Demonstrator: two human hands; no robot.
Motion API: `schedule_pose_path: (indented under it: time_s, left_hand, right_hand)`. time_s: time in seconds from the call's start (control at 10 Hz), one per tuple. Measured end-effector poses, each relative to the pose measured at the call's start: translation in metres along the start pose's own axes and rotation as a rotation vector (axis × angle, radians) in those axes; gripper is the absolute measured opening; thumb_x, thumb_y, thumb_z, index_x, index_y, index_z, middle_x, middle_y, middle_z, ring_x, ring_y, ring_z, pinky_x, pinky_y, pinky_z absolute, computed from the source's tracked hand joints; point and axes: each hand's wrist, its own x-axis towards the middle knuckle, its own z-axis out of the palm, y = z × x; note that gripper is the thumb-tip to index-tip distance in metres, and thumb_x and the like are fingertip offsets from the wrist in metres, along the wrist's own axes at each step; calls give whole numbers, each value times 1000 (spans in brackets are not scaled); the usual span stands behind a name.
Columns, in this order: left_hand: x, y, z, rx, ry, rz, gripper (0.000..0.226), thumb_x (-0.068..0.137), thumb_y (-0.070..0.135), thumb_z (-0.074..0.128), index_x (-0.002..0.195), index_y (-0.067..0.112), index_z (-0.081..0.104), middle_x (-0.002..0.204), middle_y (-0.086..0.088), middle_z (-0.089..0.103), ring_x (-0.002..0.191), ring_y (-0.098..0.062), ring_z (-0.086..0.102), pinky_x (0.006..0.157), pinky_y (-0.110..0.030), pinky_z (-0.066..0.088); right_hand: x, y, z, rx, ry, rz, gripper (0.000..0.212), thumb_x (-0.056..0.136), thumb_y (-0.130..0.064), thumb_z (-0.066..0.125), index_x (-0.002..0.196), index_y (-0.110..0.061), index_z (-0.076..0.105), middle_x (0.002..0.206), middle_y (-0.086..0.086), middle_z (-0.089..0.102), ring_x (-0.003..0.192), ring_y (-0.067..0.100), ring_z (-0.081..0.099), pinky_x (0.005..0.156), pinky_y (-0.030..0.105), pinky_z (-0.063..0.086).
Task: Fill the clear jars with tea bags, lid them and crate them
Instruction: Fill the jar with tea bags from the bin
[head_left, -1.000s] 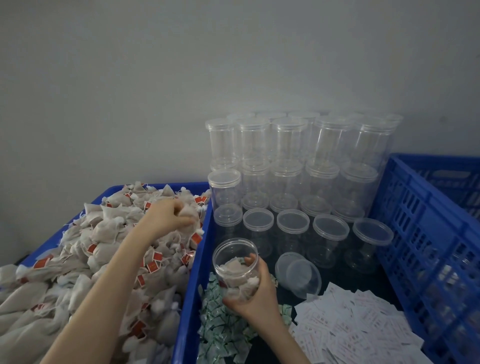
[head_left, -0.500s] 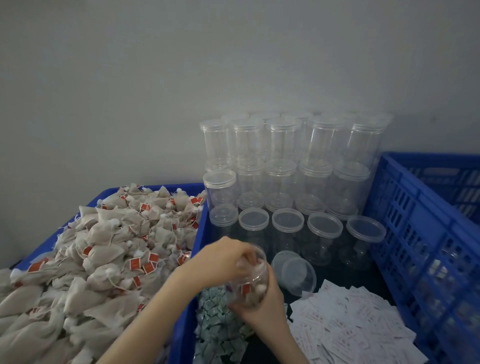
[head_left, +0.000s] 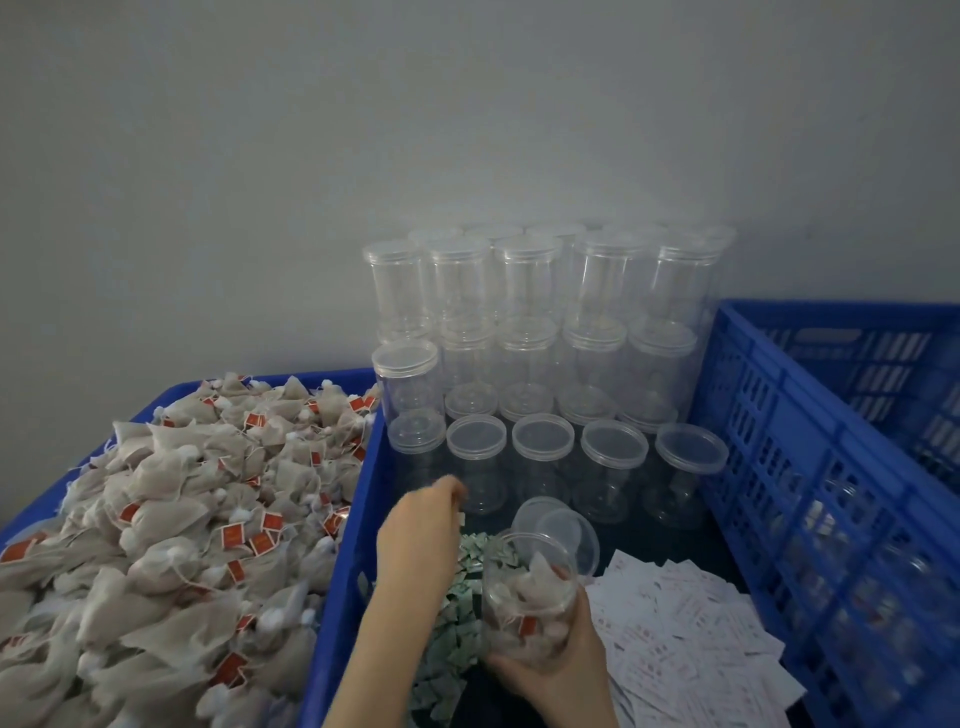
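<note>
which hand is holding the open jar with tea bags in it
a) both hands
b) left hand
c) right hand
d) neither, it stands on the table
c: the right hand wraps the lower part of the open jar, which has no lid and holds tea bags, while the left hand is off to its left, above the small green packets, not touching it.

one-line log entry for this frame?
stage: filling | right hand: holds open jar, tea bags inside | left hand: over green packets | lid: off
</note>
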Motion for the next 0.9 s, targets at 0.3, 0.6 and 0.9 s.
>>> schedule_pose_path:
  time_s: [0.3, 0.6, 0.9]
  left_hand:
    - [-17, -39, 84, 312, -150, -44, 22, 98, 12, 47, 111, 18, 64, 114, 0, 61, 101, -13, 59, 80, -24, 47]
    - [-10, -48, 86, 331, -97, 9, 22, 98, 19, 46, 104, 22, 66, 103, 2, 67, 94, -15, 63, 76, -26, 46]
    - [-8, -49, 91, 306, -74, -42, 18, 97, 20, 49, 98, 19, 68, 103, 2, 65, 95, -13, 59, 77, -24, 45]
  right_hand:
    - [15, 11, 10, 61, 25, 95, 90, 51, -32, 91, 132, -27, 53, 113, -5, 70, 105, 12, 67, 93, 38, 55]
    - [9, 24, 11, 52, -11, 146, 92, 53, -21, 96, 125, -46, 45, 111, -19, 67, 103, -4, 64, 76, 13, 52]
    - [16, 17, 15, 47, -25, 151, 90, 53, -33, 90, 122, -57, 38, 115, -37, 59, 102, -9, 62, 80, 5, 48]
